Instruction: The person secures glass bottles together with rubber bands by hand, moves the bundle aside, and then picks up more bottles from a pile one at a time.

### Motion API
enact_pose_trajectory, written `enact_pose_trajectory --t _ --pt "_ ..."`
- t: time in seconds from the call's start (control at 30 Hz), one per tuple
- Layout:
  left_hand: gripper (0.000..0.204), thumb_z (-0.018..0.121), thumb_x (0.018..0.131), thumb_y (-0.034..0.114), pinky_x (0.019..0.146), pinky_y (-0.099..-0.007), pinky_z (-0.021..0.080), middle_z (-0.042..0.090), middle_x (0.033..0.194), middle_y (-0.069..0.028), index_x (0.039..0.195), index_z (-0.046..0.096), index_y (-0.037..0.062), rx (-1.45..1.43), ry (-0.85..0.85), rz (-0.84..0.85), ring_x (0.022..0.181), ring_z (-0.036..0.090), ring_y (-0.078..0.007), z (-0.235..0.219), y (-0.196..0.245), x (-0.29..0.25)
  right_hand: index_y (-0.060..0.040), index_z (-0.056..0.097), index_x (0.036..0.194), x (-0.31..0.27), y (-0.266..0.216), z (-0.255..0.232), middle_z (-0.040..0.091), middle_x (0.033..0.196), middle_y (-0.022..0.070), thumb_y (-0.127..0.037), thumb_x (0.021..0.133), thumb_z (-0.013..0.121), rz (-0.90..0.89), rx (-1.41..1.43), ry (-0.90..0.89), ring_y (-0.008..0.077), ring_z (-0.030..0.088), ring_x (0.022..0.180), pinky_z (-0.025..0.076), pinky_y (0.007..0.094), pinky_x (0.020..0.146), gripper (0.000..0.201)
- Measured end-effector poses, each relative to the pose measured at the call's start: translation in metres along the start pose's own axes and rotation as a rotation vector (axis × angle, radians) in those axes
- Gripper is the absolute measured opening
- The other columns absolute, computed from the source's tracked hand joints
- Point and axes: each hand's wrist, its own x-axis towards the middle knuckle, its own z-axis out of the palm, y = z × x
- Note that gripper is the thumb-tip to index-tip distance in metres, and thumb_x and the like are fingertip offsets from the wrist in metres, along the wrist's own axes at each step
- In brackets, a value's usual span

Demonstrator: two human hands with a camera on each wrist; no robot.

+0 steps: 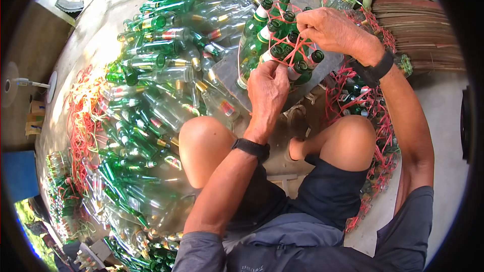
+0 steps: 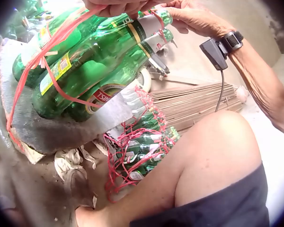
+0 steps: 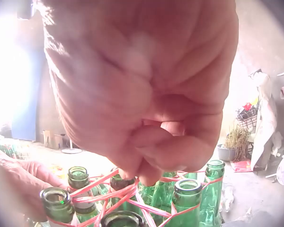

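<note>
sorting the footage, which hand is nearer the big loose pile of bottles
Left. The left hand sits at the bundle's near edge beside the pile of bottles; the right hand is across the bundle, farther off.

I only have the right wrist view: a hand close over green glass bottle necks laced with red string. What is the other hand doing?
Observer: The left hand grips the near side of the bundle of green glass bottles, fingers curled on the red plastic string at the necks.
Operator: What does the bundle sit on?
Observer: The left wrist view shows it lying tilted on a grey flat board.
Operator: Are more bottles nearby?
Observer: Yes, a large heap of loose green and clear glass bottles lies on the person's left side, and already tied bundles in red string lie on their right.
Operator: And the right hand?
Observer: The right hand pinches the string over the far necks.
</note>
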Motion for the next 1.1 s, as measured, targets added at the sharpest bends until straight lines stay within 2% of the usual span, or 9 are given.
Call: enact_pose_trajectory --t 0.17,0.27,0.5,0.57,0.7,0.77,0.87,0.97,1.1 --pt "0.031 0.061 0.096 0.024 0.061 -0.0409 0.049 0.063 0.062 -0.0191 0.088 0.072 -0.0049 0.042 0.025 0.046 0.057 0.065 -0.0258 0.001 0.001 -0.003 -0.0008 0.055 0.092 -0.001 0.001 0.013 0.063 0.086 0.0199 -0.013 0.095 0.059 -0.127 -0.050 0.258 0.0430 0.063 0.087 0.048 0.0508 0.073 0.013" --pt "0.031 0.060 0.096 0.023 0.062 -0.0418 0.049 0.063 0.062 -0.0191 0.089 0.071 -0.0048 -0.027 0.014 -0.016 0.057 0.064 -0.0269 0.002 0.008 -0.006 -0.0005 0.055 0.092 0.000 0.004 0.017 0.063 0.087 0.0200 -0.013 0.096 0.058 -0.171 -0.001 0.284 0.0432 0.062 0.086 0.048 0.0506 0.073 0.013" --pt "0.028 0.057 0.098 0.020 0.063 -0.0427 0.049 0.064 0.065 -0.0201 0.093 0.072 -0.0035 -0.049 0.019 0.032 0.057 0.062 -0.0281 0.009 0.008 -0.007 -0.0004 0.057 0.091 0.013 0.007 0.016 0.064 0.084 0.0201 -0.011 0.093 0.059 -0.148 0.011 0.266 0.0420 0.064 0.086 0.048 0.0501 0.074 0.011" --pt "0.027 0.055 0.097 0.018 0.066 -0.0430 0.050 0.065 0.067 -0.0208 0.094 0.072 -0.0028 -0.036 0.015 0.016 0.062 0.064 -0.0291 0.008 0.012 -0.008 0.0011 0.059 0.092 0.018 0.007 0.012 0.064 0.085 0.0181 -0.009 0.092 0.059 -0.099 0.089 0.157 0.0396 0.063 0.083 0.049 0.0453 0.073 0.010" --pt "0.027 0.054 0.097 0.017 0.068 -0.0438 0.051 0.066 0.070 -0.0213 0.094 0.072 -0.0026 -0.020 0.008 0.011 0.066 0.066 -0.0304 0.007 0.008 -0.007 0.0019 0.062 0.090 0.031 0.016 0.020 0.064 0.077 0.0164 -0.008 0.092 0.059 -0.230 0.149 0.243 0.0324 0.065 0.070 0.050 0.0422 0.065 0.010" --pt "0.027 0.053 0.096 0.016 0.069 -0.0443 0.051 0.066 0.071 -0.0212 0.095 0.072 -0.0018 -0.005 -0.009 -0.017 0.068 0.067 -0.0314 0.007 0.008 -0.008 0.0026 0.065 0.091 0.033 0.008 0.011 0.064 0.072 0.0131 -0.006 0.091 0.058 -0.007 0.232 0.011 0.0231 0.063 0.053 0.050 0.0373 0.053 0.011" --pt "0.027 0.052 0.096 0.017 0.068 -0.0430 0.051 0.066 0.070 -0.0204 0.095 0.072 -0.0015 -0.020 0.001 -0.054 0.066 0.066 -0.0296 0.006 0.013 -0.009 0.0014 0.069 0.094 0.036 0.015 0.015 0.062 0.063 0.0082 -0.004 0.091 0.056 0.103 0.395 -0.081 0.0161 0.058 0.040 0.046 0.0323 0.041 0.014" --pt "0.027 0.053 0.096 0.017 0.066 -0.0413 0.050 0.064 0.066 -0.0179 0.095 0.073 -0.0010 -0.022 -0.015 -0.069 0.061 0.063 -0.0255 0.004 0.010 -0.010 -0.0009 0.073 0.098 0.034 0.003 0.003 0.061 0.059 0.0053 -0.005 0.092 0.056 0.224 0.431 -0.160 0.0143 0.059 0.040 0.045 0.0297 0.038 0.019" --pt "0.027 0.053 0.096 0.016 0.061 -0.0387 0.048 0.062 0.062 -0.0155 0.096 0.074 -0.0013 -0.008 -0.015 -0.108 0.056 0.059 -0.0198 -0.003 0.022 -0.011 -0.0026 0.074 0.101 0.035 0.003 0.002 0.060 0.055 0.0033 -0.006 0.093 0.055 0.238 0.414 -0.168 0.0133 0.060 0.041 0.044 0.0290 0.037 0.021"
